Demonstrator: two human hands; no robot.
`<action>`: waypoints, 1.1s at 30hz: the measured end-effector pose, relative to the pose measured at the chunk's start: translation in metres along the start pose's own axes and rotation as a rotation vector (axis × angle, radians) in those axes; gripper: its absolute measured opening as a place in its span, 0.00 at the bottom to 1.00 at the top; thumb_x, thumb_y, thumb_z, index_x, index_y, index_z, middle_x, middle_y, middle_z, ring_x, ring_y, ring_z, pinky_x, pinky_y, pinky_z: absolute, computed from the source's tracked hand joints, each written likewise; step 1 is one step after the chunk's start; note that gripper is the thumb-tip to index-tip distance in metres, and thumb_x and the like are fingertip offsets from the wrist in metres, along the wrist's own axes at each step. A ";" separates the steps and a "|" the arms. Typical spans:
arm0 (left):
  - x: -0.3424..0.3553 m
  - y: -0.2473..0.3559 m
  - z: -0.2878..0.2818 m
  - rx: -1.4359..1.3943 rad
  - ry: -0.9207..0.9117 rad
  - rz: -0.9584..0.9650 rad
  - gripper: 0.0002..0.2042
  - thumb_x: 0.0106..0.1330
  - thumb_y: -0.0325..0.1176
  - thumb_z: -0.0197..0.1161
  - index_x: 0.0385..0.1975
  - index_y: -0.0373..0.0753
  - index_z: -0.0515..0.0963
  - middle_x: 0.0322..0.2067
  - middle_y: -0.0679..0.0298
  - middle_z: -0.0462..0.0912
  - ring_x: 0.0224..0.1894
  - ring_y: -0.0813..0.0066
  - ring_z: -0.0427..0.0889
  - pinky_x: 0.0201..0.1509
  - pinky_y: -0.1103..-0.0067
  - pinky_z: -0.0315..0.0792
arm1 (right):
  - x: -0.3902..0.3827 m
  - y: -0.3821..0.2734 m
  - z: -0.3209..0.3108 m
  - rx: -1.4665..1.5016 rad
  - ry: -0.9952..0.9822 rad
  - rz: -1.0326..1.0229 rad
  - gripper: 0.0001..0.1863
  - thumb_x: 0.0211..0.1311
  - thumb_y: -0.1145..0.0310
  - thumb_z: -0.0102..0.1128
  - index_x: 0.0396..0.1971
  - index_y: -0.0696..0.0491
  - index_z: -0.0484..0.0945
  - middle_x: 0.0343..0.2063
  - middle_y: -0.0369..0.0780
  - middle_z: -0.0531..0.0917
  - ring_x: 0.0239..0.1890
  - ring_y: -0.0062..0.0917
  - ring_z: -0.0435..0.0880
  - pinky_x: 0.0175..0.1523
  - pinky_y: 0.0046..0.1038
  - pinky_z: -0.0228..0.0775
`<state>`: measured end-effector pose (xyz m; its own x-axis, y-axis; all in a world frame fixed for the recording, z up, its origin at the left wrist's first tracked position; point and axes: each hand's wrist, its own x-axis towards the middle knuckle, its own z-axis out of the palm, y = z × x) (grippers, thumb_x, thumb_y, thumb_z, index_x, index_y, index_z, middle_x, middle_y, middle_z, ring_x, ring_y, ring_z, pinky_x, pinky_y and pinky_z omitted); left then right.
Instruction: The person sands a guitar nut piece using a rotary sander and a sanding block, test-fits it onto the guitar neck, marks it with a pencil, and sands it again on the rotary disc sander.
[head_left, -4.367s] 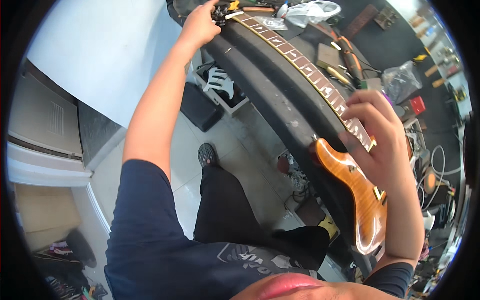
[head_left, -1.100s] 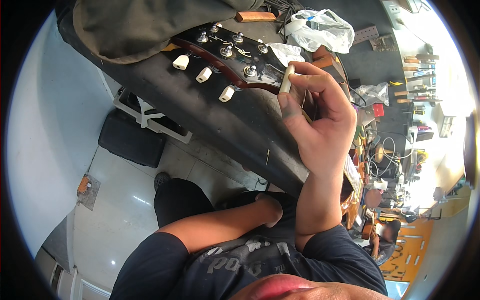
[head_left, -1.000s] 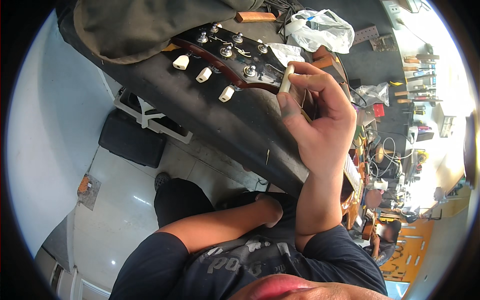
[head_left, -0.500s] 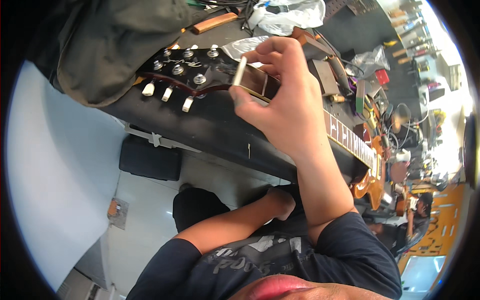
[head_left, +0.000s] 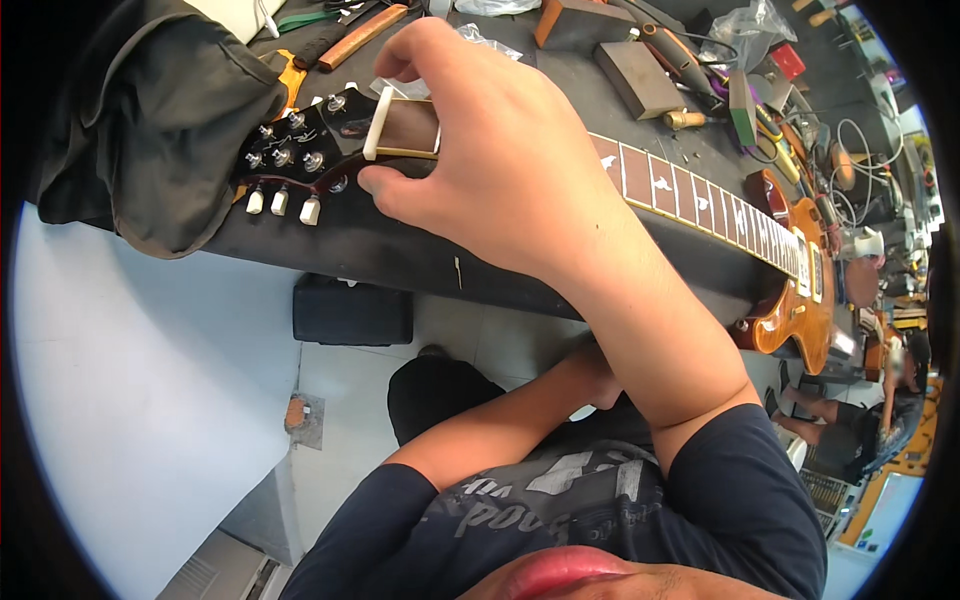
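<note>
While the guitar (head_left: 690,195) lies on the counter (head_left: 400,240), headstock (head_left: 303,143) toward ten o'clock and body (head_left: 785,318) toward three, the right hand (head_left: 500,150) at twelve arches over its neck (head_left: 727,214), thumb (head_left: 398,196) and fingers (head_left: 412,44) spread around the white nut (head_left: 378,123). The left hand (head_left: 598,383), at four, is mostly hidden; its grip cannot be told. If the nut is unglued, a brushing thumb could knock it askew. About a second ago the fingers pinched the nut; now they stand apart.

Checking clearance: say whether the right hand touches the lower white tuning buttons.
Apart: the head view shows a gap between right hand and lower tuning buttons.
</note>
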<state>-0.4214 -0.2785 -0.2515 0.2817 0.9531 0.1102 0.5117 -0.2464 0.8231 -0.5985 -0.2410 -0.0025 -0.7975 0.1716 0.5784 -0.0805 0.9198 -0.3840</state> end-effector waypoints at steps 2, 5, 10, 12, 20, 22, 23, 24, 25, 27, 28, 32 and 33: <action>0.001 -0.001 0.005 0.049 -0.006 -0.017 0.33 0.58 0.24 0.74 0.68 0.44 0.82 0.69 0.54 0.83 0.74 0.50 0.77 0.76 0.61 0.73 | 0.000 0.001 -0.002 0.008 -0.069 0.027 0.29 0.57 0.68 0.80 0.56 0.57 0.76 0.39 0.49 0.88 0.48 0.49 0.91 0.54 0.48 0.84; 0.002 -0.007 0.012 -0.208 0.051 0.030 0.29 0.78 0.39 0.66 0.78 0.45 0.72 0.78 0.60 0.73 0.79 0.62 0.70 0.82 0.64 0.65 | -0.002 -0.002 -0.002 0.036 -0.048 0.047 0.27 0.57 0.67 0.80 0.54 0.58 0.77 0.39 0.49 0.88 0.48 0.49 0.91 0.53 0.47 0.84; 0.011 -0.019 0.027 -1.091 0.061 -0.030 0.27 0.81 0.37 0.65 0.78 0.44 0.72 0.78 0.60 0.74 0.78 0.64 0.72 0.81 0.63 0.67 | -0.002 -0.001 -0.003 0.053 -0.043 0.053 0.21 0.58 0.67 0.80 0.47 0.57 0.81 0.37 0.48 0.88 0.46 0.48 0.91 0.52 0.46 0.85; 0.014 -0.022 0.032 -1.444 0.060 -0.127 0.27 0.84 0.41 0.64 0.79 0.42 0.70 0.77 0.62 0.74 0.76 0.68 0.73 0.79 0.65 0.68 | -0.002 -0.001 -0.002 0.028 -0.023 0.021 0.18 0.59 0.67 0.80 0.45 0.57 0.83 0.37 0.47 0.88 0.45 0.47 0.91 0.51 0.46 0.86; 0.009 0.002 0.005 -1.330 0.137 -0.202 0.30 0.81 0.44 0.69 0.78 0.44 0.72 0.69 0.66 0.82 0.60 0.76 0.79 0.60 0.70 0.77 | -0.004 0.000 0.000 0.016 -0.071 0.058 0.15 0.59 0.67 0.79 0.43 0.54 0.85 0.39 0.44 0.89 0.45 0.44 0.91 0.51 0.44 0.84; 0.008 0.011 -0.005 -1.376 0.106 -0.326 0.29 0.81 0.44 0.69 0.77 0.44 0.72 0.65 0.67 0.83 0.56 0.78 0.80 0.55 0.71 0.78 | -0.004 0.000 0.001 0.007 -0.064 0.052 0.15 0.59 0.66 0.79 0.43 0.54 0.85 0.38 0.43 0.89 0.44 0.44 0.91 0.50 0.43 0.85; 0.007 0.012 -0.008 -1.353 0.089 -0.367 0.28 0.81 0.44 0.69 0.77 0.44 0.73 0.64 0.68 0.84 0.54 0.79 0.80 0.53 0.72 0.78 | -0.004 -0.001 0.002 0.003 -0.059 0.049 0.15 0.60 0.66 0.79 0.43 0.54 0.85 0.38 0.43 0.89 0.44 0.43 0.91 0.50 0.43 0.85; 0.008 0.012 -0.007 -1.330 0.072 -0.407 0.28 0.81 0.44 0.69 0.76 0.44 0.73 0.62 0.68 0.85 0.52 0.80 0.80 0.51 0.73 0.78 | -0.004 -0.001 0.003 -0.011 -0.056 0.046 0.14 0.60 0.65 0.79 0.42 0.54 0.85 0.38 0.43 0.89 0.44 0.43 0.91 0.49 0.43 0.85; 0.007 0.007 -0.004 -1.273 0.034 -0.442 0.28 0.81 0.44 0.69 0.76 0.44 0.74 0.61 0.69 0.85 0.50 0.81 0.80 0.49 0.74 0.78 | -0.004 -0.001 0.003 -0.007 -0.055 0.046 0.14 0.60 0.65 0.78 0.42 0.54 0.85 0.38 0.43 0.89 0.44 0.43 0.91 0.49 0.43 0.85; 0.007 -0.007 0.011 -1.185 -0.003 -0.446 0.27 0.83 0.46 0.65 0.77 0.43 0.73 0.66 0.66 0.81 0.58 0.78 0.77 0.57 0.71 0.74 | -0.003 -0.001 0.003 -0.029 -0.055 0.043 0.13 0.61 0.65 0.78 0.42 0.53 0.85 0.38 0.43 0.89 0.44 0.43 0.91 0.49 0.43 0.85; 0.007 -0.018 0.022 -1.155 -0.003 -0.416 0.28 0.85 0.47 0.60 0.78 0.42 0.70 0.72 0.63 0.76 0.68 0.73 0.74 0.68 0.68 0.71 | -0.004 -0.001 0.003 -0.021 -0.059 0.049 0.13 0.61 0.65 0.77 0.42 0.53 0.85 0.38 0.42 0.89 0.43 0.43 0.91 0.49 0.43 0.85; 0.014 -0.054 0.068 -1.555 0.047 -0.354 0.27 0.88 0.48 0.55 0.80 0.40 0.68 0.78 0.61 0.72 0.77 0.70 0.70 0.79 0.66 0.67 | -0.003 -0.002 0.003 -0.034 -0.056 0.057 0.12 0.61 0.66 0.77 0.41 0.53 0.85 0.37 0.42 0.89 0.43 0.43 0.91 0.48 0.43 0.85; 0.015 -0.058 0.075 -1.611 0.061 -0.306 0.27 0.88 0.47 0.55 0.79 0.40 0.69 0.78 0.61 0.72 0.77 0.70 0.71 0.79 0.66 0.67 | -0.003 -0.002 0.003 -0.036 -0.053 0.057 0.12 0.61 0.66 0.76 0.41 0.53 0.85 0.37 0.42 0.89 0.43 0.43 0.91 0.48 0.43 0.85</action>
<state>-0.3861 -0.2632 -0.3399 0.2848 0.9437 -0.1681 -0.7943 0.3305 0.5098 -0.5979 -0.2447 -0.0058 -0.8306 0.2058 0.5175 -0.0135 0.9215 -0.3880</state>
